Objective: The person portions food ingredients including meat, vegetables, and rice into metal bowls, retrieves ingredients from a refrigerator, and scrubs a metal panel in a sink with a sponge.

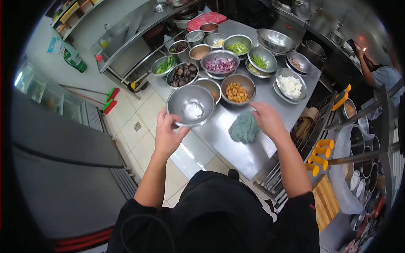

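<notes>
My left hand (168, 134) grips the rim of a metal bowl (179, 101), tilted so its bare inside faces me. The bowl is held near the table's left edge. My right hand (266, 119) is closed at the edge of a crumpled green cloth (244, 127), which hangs or lies over the steel tabletop (211, 128); the hand is slightly blurred and its fingertips are partly hidden. Just beyond my hands stands a bowl of brown fried chunks (237, 92). Partly behind the held bowl is another bowl (209, 87) with something orange in it.
Several bowls hold chopped purple onion (221, 64), dark mushrooms (182, 75), green slices (237, 48) and white food (290, 86). A rack with yellow handles (320, 152) and a striped cutting board (325, 204) are at right. Another person (382, 78) stands at far right near a flame.
</notes>
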A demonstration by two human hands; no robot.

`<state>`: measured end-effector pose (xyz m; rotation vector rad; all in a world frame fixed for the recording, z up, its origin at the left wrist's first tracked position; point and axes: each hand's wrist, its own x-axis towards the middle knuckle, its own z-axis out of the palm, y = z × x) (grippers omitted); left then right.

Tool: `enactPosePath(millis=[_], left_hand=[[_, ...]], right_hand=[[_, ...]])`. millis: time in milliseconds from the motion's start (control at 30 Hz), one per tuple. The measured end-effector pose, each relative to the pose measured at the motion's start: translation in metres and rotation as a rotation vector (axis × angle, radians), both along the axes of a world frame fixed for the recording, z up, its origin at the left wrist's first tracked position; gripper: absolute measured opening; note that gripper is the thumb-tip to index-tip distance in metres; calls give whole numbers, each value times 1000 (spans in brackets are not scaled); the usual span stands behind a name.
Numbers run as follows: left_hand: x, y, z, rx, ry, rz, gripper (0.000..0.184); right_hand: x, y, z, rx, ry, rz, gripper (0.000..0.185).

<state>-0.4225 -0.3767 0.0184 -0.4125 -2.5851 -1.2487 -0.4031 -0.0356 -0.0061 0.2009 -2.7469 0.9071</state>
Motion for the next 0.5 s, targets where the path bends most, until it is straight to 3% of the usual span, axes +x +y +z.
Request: enactPosePath(millis=[67,167,400,500], left_hand=[[-18,-3,5,27,-35,8,36],[-63,-21,-8,118,-7,-75,35],[-212,-47,-12,52,-65,-293,39],[-265,-41,-6,37,46,-466,39]], right_hand=[[-63,-12,-18,129,-58,-2,23],[-129,-18,-38,397,-351,-21,25],[-157,-27,-44,314,-496,-173,24],[-165,-25,-39,178,-472,-319,21]])
